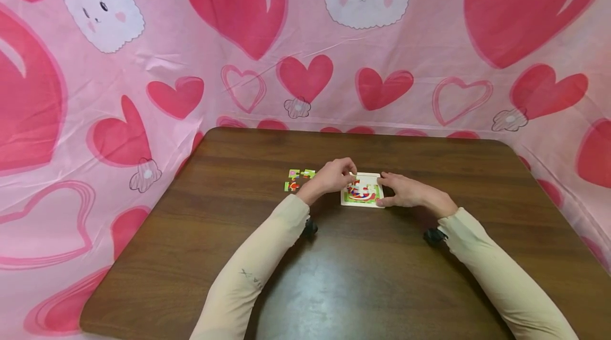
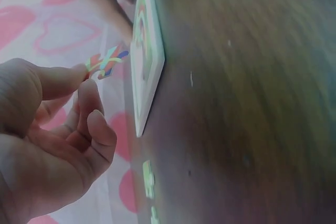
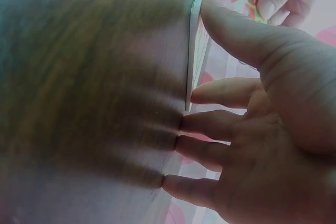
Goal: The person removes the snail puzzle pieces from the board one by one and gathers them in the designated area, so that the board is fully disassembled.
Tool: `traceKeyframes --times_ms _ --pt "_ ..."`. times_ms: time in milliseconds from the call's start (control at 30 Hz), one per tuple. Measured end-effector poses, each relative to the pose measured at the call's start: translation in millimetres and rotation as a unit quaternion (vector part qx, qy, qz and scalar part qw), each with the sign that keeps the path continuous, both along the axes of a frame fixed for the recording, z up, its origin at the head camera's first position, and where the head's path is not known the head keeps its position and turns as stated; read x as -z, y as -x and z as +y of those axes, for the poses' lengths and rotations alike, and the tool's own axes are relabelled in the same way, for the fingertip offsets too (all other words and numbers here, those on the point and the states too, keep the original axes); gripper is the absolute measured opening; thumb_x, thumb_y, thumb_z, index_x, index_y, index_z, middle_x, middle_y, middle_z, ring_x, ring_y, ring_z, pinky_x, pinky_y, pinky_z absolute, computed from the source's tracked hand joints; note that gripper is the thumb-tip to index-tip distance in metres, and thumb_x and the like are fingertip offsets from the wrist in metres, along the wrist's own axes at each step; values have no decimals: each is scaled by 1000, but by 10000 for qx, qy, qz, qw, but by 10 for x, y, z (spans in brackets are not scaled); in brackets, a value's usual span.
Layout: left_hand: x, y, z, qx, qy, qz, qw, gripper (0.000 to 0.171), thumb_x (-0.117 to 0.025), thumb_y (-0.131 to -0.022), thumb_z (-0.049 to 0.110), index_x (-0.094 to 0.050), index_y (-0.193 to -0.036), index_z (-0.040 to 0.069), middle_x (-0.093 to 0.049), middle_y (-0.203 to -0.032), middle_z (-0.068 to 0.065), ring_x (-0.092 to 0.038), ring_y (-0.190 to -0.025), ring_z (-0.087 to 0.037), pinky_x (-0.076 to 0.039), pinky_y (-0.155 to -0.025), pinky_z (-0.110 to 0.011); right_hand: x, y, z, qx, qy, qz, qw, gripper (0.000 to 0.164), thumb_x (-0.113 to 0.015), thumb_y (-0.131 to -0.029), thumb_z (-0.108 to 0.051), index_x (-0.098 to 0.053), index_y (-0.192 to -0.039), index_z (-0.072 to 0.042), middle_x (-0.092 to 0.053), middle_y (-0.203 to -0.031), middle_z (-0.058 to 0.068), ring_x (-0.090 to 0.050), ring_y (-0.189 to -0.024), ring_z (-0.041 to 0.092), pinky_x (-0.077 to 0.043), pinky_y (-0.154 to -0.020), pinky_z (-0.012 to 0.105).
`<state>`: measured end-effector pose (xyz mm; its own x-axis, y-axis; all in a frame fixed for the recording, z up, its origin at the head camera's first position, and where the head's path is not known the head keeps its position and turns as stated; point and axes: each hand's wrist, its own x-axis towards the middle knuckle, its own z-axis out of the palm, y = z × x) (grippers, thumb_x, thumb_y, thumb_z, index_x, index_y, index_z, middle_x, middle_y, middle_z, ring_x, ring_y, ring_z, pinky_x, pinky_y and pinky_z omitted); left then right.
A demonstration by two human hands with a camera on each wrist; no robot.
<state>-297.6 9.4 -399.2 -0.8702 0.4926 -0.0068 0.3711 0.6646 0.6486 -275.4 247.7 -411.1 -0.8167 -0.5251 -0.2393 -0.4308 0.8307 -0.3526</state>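
Observation:
My left hand (image 1: 333, 175) pinches a small colourful jigsaw piece (image 2: 107, 62) between thumb and index finger. It holds the piece up over the left side of a flat, pale-rimmed puzzle board (image 1: 350, 205). Red, white, blue and green pieces fill the lower part of the board's picture, and a bare white area shows above them. My right hand (image 1: 406, 191) rests at the board's right side with fingers spread. Its thumb touches the board's edge and its index fingertip is at a corner, while the other fingertips (image 3: 184, 123) touch the table.
Several loose jigsaw pieces (image 1: 293, 173) lie on the brown wooden table (image 1: 334, 276) left of the board, partly behind the left forearm. A pink cloth with hearts (image 1: 305, 77) hangs behind the table and along its sides. Each wrist carries a dark camera (image 1: 434, 236).

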Motion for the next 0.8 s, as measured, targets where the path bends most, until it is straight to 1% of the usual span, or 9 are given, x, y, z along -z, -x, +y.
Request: traceKeyframes --times_ms 133,300,467,567,667,800 --pt "-34 -2 -107 -35 -121 55 9999 9 -65 -94 20 -63 -102 15 -56 -77 1 -50 -68 -13 -39 -59 -23 5 -2 -3 27 -16 5 10000 77 -66 -91 -45 -41 -144 5 -27 -153 35 -26 -142 52 -25 -113 62" --pt "-56 13 -247 -41 -304 30 9995 11 -66 -93 19 -63 -102 13 -57 -75 0 -51 -65 -12 -40 -59 -23 6 -3 -2 58 -61 -19 10000 79 -66 -90 -46 -40 -145 4 -26 -154 33 -25 -142 51 -24 -113 62" --pt "-62 39 -378 -13 -467 -152 9988 10 -65 -94 17 -62 -101 11 -62 -76 -1 -57 -66 -12 -44 -60 -23 7 -2 3 89 -60 -55 9999 81 -66 -90 -47 -38 -146 4 -24 -156 32 -23 -143 51 -24 -114 62" --pt "-66 56 -447 -32 -479 -209 9986 11 -66 -93 16 -62 -101 10 -63 -76 -2 -60 -67 -14 -46 -60 -23 8 -4 11 137 -40 -102 9998 81 -67 -90 -46 -38 -147 3 -24 -156 31 -23 -144 50 -23 -114 61" --pt "-61 74 -515 -99 -437 -271 9986 12 -67 -93 16 -62 -102 10 -63 -77 -4 -60 -68 -17 -47 -60 -24 6 -5 16 149 -32 -115 9998 81 -67 -89 -46 -38 -147 3 -23 -157 31 -22 -144 50 -23 -114 62" --pt "-21 97 -641 -196 -411 -461 9979 13 -67 -92 16 -62 -102 9 -62 -80 -4 -60 -68 -17 -47 -61 -25 8 -2 1 140 -43 -105 9998 82 -67 -89 -47 -37 -147 3 -24 -156 31 -23 -144 50 -23 -114 62"
